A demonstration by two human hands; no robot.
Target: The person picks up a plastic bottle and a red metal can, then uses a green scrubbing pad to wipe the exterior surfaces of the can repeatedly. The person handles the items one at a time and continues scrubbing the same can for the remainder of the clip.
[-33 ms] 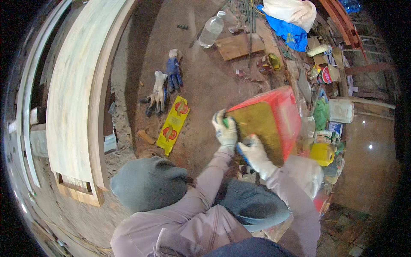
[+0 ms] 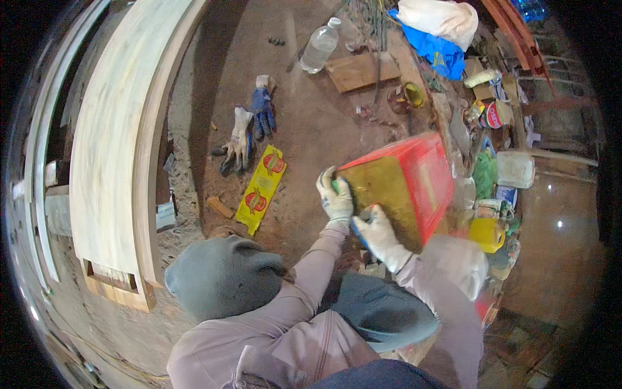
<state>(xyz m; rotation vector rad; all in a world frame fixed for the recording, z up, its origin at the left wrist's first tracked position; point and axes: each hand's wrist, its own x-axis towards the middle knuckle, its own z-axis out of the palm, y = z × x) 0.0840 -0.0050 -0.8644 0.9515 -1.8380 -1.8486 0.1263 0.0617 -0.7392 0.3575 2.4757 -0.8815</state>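
Note:
A red rectangular container (image 2: 424,175) with a stained yellowish top face lies tilted on the dirt floor in front of me. My left hand (image 2: 335,198), in a white work glove, grips its near left corner, with something green showing at the fingers. My right hand (image 2: 379,235), also in a white glove, holds the container's near edge just to the right, with a bit of blue at the wrist. The two hands are close together. My pale sleeves run down to the lower edge.
A pair of gloves (image 2: 249,126) and a yellow packet (image 2: 261,188) lie to the left. A plastic bottle (image 2: 319,47) and a wooden board (image 2: 359,70) are farther off. A curved wooden frame (image 2: 116,142) stands left, with cans and a yellow jug (image 2: 486,233) at right.

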